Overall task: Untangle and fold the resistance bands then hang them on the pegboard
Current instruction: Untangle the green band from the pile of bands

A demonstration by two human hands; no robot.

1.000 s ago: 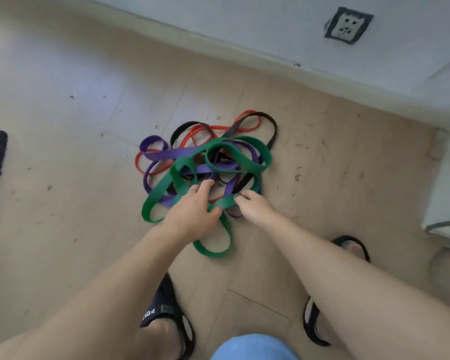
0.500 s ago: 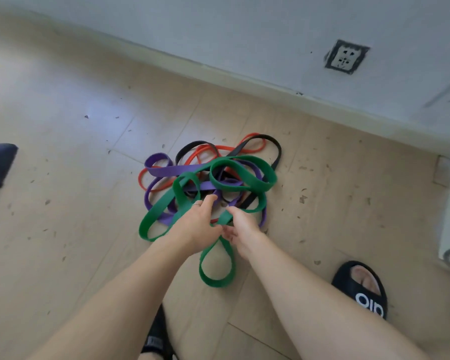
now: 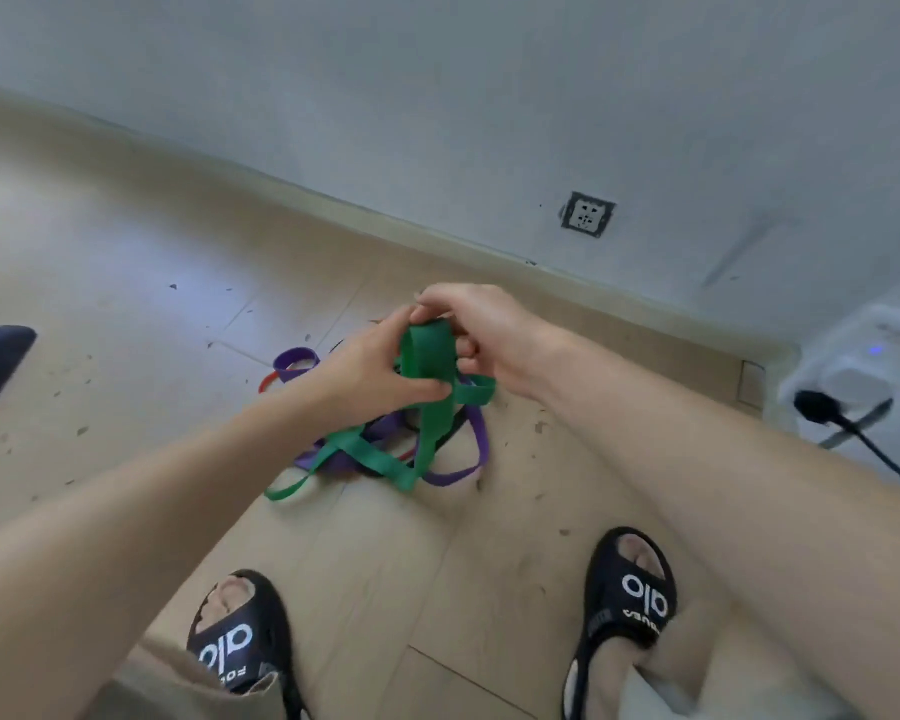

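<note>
1. Head view shows the green band [image 3: 427, 366] held up between your two hands, its top fold at about 12 o'clock from the pile; two strands hang down toward 6 o'clock and join the tangle on the floor [image 3: 126, 314].
2. Your left hand [image 3: 370, 376] has its fingers and thumb curled around the green band from 9 o'clock; your right hand [image 3: 481, 335] pinches the top fold from 3 o'clock. Both are closed on it, neither nearer than the other.
3. The band's long axis runs up and down, so the pull that frees it likely goes upward and toward you.
4. The purple band [image 3: 463, 459] crosses the green loops low in the pile, and a red band [image 3: 268, 381] peeks out at 9 o'clock; expect snagging there.
5. Open floor lies at 9 o'clock; the wall [image 3: 437, 122] closes off 12 o'clock, your sandals [image 3: 235, 641] sit at 6, and a cable [image 3: 863, 439] lies at 3. No pegboard is in sight.
</note>
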